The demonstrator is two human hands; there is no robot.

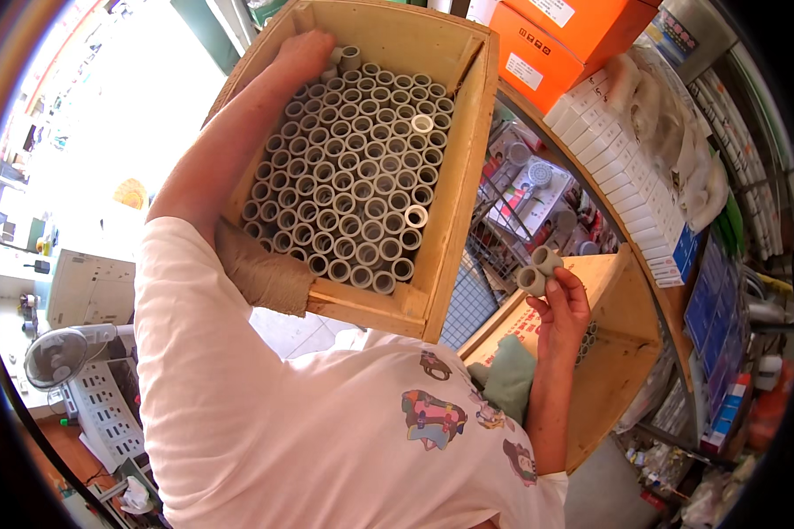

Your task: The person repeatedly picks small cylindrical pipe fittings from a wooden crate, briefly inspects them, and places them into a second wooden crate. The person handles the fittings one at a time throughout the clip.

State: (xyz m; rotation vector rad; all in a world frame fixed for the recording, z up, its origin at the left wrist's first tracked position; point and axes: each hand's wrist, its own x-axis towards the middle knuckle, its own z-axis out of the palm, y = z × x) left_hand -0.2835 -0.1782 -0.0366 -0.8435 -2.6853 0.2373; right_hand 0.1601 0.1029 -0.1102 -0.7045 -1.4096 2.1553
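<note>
My left hand (308, 53) reaches into the far left corner of a wooden box (460, 198). Its fingers are closed on a tilted grey plastic pipe coupling (337, 55); the fingertips are partly hidden. Beside it another coupling (350, 58) stands higher than the rows. Many grey couplings stand upright, packed side by side, in the box, with two whiter ones (416, 216) among them. To the right, my right hand (561, 301) holds two grey couplings (531, 280) together between thumb and fingers, above a second wooden box (618, 364) with more fittings inside.
A brown cloth (264, 271) drapes over the near left edge of the full box. A grey-green cloth (511, 377) lies by my right forearm. Orange cartons (536, 59) and stacked white small boxes (618, 159) stand on the curved shelf at right. A wire rack (496, 231) is between the boxes.
</note>
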